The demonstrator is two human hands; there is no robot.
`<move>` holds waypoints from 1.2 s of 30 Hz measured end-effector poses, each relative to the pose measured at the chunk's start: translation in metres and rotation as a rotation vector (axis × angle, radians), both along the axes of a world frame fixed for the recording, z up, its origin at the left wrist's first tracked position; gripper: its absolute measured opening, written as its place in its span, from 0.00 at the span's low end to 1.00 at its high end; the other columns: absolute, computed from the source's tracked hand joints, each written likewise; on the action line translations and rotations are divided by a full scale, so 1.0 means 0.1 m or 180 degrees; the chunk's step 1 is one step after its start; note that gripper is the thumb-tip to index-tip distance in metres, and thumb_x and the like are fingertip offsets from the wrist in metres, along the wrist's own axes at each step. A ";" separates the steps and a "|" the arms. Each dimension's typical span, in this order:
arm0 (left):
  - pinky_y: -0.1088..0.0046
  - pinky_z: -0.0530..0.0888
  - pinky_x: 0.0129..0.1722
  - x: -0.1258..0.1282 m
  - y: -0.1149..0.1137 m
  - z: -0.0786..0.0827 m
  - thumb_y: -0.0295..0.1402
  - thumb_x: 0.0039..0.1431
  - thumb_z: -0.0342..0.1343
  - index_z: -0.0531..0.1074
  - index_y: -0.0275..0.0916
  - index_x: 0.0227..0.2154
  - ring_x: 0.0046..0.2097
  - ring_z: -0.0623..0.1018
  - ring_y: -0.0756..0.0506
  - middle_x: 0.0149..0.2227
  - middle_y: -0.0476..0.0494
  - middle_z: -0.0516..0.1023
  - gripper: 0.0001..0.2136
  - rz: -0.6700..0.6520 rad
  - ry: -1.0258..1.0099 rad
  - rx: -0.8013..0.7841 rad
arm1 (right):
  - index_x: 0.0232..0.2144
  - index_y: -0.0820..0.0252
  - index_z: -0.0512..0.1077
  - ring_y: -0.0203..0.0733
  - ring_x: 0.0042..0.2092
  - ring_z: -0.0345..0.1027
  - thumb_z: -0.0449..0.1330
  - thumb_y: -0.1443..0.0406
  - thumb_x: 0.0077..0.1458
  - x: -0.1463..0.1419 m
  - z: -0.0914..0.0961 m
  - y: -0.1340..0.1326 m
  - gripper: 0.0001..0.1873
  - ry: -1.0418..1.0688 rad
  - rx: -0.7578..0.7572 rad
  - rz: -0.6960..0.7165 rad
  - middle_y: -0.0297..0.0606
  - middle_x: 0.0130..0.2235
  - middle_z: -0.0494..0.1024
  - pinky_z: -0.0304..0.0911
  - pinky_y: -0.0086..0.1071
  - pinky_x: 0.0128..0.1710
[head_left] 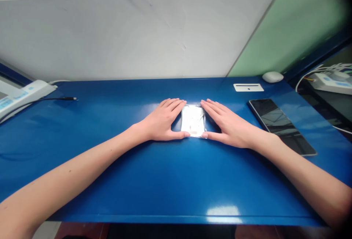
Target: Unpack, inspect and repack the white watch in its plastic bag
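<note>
A flat, roughly square packet (pixel 193 120), bright silvery-white with a clear shiny rim, lies on the blue table. Glare hides its details. At its left side rests my left hand (pixel 166 120), the thumb touching the near left corner and the fingertips by the far left corner. My right hand (pixel 221 123) mirrors it on the other side, thumb at the near right corner and fingertips by the far right one. Both hands are open, with fingers stretched out and thumbs apart; neither wraps around the packet.
A dark-screened phone (pixel 280 125) lies right of my right hand. Behind it are a white card (pixel 248 87) and a rounded white case (pixel 272 77). Power strips stand left (pixel 26 98) and right (pixel 334 81); a black cable (pixel 55 99) reaches onto the blue table (pixel 154 180).
</note>
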State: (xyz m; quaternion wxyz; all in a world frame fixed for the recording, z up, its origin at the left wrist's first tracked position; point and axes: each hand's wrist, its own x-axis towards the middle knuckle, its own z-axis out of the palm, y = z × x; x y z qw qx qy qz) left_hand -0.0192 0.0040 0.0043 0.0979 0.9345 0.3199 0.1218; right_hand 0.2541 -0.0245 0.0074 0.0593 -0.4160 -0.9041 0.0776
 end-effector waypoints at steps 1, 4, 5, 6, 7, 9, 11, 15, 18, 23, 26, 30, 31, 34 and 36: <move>0.49 0.56 0.65 0.00 0.00 0.00 0.59 0.57 0.53 0.55 0.29 0.65 0.67 0.60 0.30 0.66 0.25 0.60 0.44 0.0001 0.0000 -0.0002 | 0.68 0.75 0.48 0.62 0.70 0.42 0.52 0.40 0.58 -0.01 0.00 0.00 0.52 -0.0020 0.0007 -0.0005 0.60 0.69 0.52 0.50 0.56 0.66; 0.49 0.57 0.65 0.00 0.00 0.01 0.59 0.57 0.54 0.54 0.29 0.65 0.67 0.60 0.30 0.66 0.26 0.60 0.44 -0.0001 -0.0007 0.0004 | 0.68 0.77 0.48 0.62 0.70 0.42 0.51 0.41 0.58 -0.02 0.01 0.00 0.52 -0.0057 0.0014 -0.0007 0.61 0.69 0.52 0.50 0.55 0.66; 0.49 0.57 0.65 0.00 0.00 0.01 0.58 0.57 0.53 0.54 0.30 0.66 0.67 0.60 0.30 0.66 0.26 0.60 0.44 0.0000 -0.0008 0.0004 | 0.68 0.77 0.48 0.62 0.70 0.42 0.51 0.40 0.58 -0.02 0.01 0.00 0.52 -0.0061 0.0010 -0.0007 0.61 0.69 0.52 0.50 0.55 0.66; 0.49 0.57 0.65 0.00 0.00 0.01 0.58 0.57 0.53 0.54 0.30 0.66 0.67 0.60 0.30 0.66 0.26 0.60 0.43 0.0004 -0.0005 0.0000 | 0.68 0.77 0.48 0.62 0.70 0.42 0.51 0.40 0.58 -0.03 0.01 0.00 0.52 -0.0062 0.0005 -0.0007 0.61 0.69 0.52 0.49 0.55 0.66; 0.49 0.56 0.65 0.00 0.00 0.01 0.58 0.57 0.53 0.54 0.31 0.66 0.67 0.60 0.30 0.66 0.26 0.60 0.43 0.0009 -0.0001 -0.0004 | 0.68 0.77 0.48 0.62 0.70 0.42 0.51 0.40 0.58 -0.03 0.01 0.00 0.52 -0.0060 0.0002 -0.0007 0.61 0.69 0.52 0.49 0.55 0.66; 0.49 0.56 0.65 0.00 0.00 0.01 0.58 0.57 0.53 0.54 0.31 0.66 0.67 0.60 0.30 0.66 0.26 0.60 0.43 0.0010 0.0000 -0.0009 | 0.68 0.76 0.48 0.62 0.70 0.42 0.51 0.41 0.58 -0.03 0.01 0.00 0.52 -0.0045 0.0005 -0.0019 0.61 0.69 0.52 0.49 0.55 0.66; 0.49 0.55 0.66 0.00 0.00 0.01 0.58 0.57 0.54 0.54 0.30 0.66 0.67 0.59 0.30 0.66 0.26 0.60 0.43 0.0011 0.0005 -0.0015 | 0.68 0.76 0.48 0.62 0.70 0.42 0.52 0.41 0.58 -0.03 0.01 -0.01 0.52 -0.0031 0.0006 -0.0029 0.61 0.69 0.52 0.49 0.55 0.66; 0.49 0.55 0.66 0.01 -0.01 0.01 0.58 0.57 0.54 0.54 0.28 0.65 0.67 0.59 0.30 0.66 0.25 0.59 0.44 0.0025 0.0039 -0.0028 | 0.68 0.76 0.48 0.62 0.70 0.42 0.51 0.40 0.58 -0.03 0.01 -0.01 0.52 -0.0041 0.0013 -0.0031 0.61 0.69 0.52 0.48 0.55 0.66; 0.50 0.55 0.66 0.01 -0.01 0.02 0.58 0.57 0.53 0.54 0.28 0.65 0.67 0.59 0.30 0.66 0.25 0.59 0.44 0.0032 0.0073 -0.0038 | 0.68 0.76 0.48 0.62 0.70 0.42 0.50 0.39 0.58 -0.03 0.01 -0.01 0.53 -0.0063 0.0038 -0.0039 0.60 0.69 0.52 0.49 0.55 0.66; 0.51 0.55 0.66 0.01 -0.01 0.02 0.58 0.57 0.53 0.54 0.28 0.66 0.67 0.59 0.30 0.66 0.26 0.59 0.44 0.0039 0.0072 -0.0055 | 0.68 0.77 0.48 0.61 0.70 0.42 0.49 0.39 0.59 -0.03 0.00 -0.01 0.52 -0.0101 0.0067 -0.0027 0.60 0.69 0.52 0.49 0.54 0.66; 0.51 0.55 0.66 0.01 0.00 0.02 0.58 0.57 0.53 0.54 0.28 0.66 0.67 0.59 0.31 0.66 0.26 0.59 0.44 0.0034 0.0072 -0.0031 | 0.68 0.77 0.48 0.61 0.70 0.42 0.49 0.39 0.58 -0.02 -0.01 -0.01 0.53 -0.0098 0.0098 -0.0011 0.59 0.69 0.52 0.50 0.55 0.66; 0.51 0.55 0.66 0.01 0.00 0.02 0.58 0.57 0.52 0.54 0.28 0.66 0.67 0.59 0.31 0.66 0.27 0.59 0.44 0.0032 0.0094 -0.0011 | 0.68 0.77 0.48 0.61 0.70 0.43 0.49 0.39 0.58 -0.01 -0.01 -0.01 0.52 -0.0086 0.0102 -0.0018 0.60 0.69 0.52 0.50 0.55 0.66; 0.51 0.55 0.66 0.01 0.00 0.02 0.58 0.57 0.52 0.54 0.28 0.66 0.67 0.59 0.31 0.66 0.26 0.59 0.44 0.0029 0.0098 -0.0013 | 0.68 0.77 0.48 0.61 0.70 0.43 0.49 0.40 0.59 -0.01 -0.01 -0.01 0.52 -0.0090 0.0097 -0.0019 0.60 0.69 0.52 0.50 0.55 0.66; 0.50 0.55 0.66 0.01 0.00 0.02 0.58 0.57 0.52 0.54 0.27 0.65 0.67 0.59 0.30 0.66 0.25 0.59 0.44 0.0024 0.0099 -0.0017 | 0.68 0.77 0.48 0.61 0.70 0.42 0.50 0.40 0.59 -0.01 -0.01 -0.01 0.52 -0.0100 0.0090 -0.0016 0.59 0.69 0.52 0.50 0.55 0.66; 0.50 0.55 0.66 0.01 -0.01 0.03 0.58 0.57 0.53 0.54 0.26 0.65 0.67 0.59 0.30 0.66 0.25 0.59 0.44 0.0030 0.0095 -0.0022 | 0.68 0.76 0.48 0.61 0.70 0.42 0.50 0.40 0.58 -0.01 -0.01 -0.01 0.52 -0.0092 0.0094 -0.0021 0.59 0.69 0.52 0.49 0.55 0.66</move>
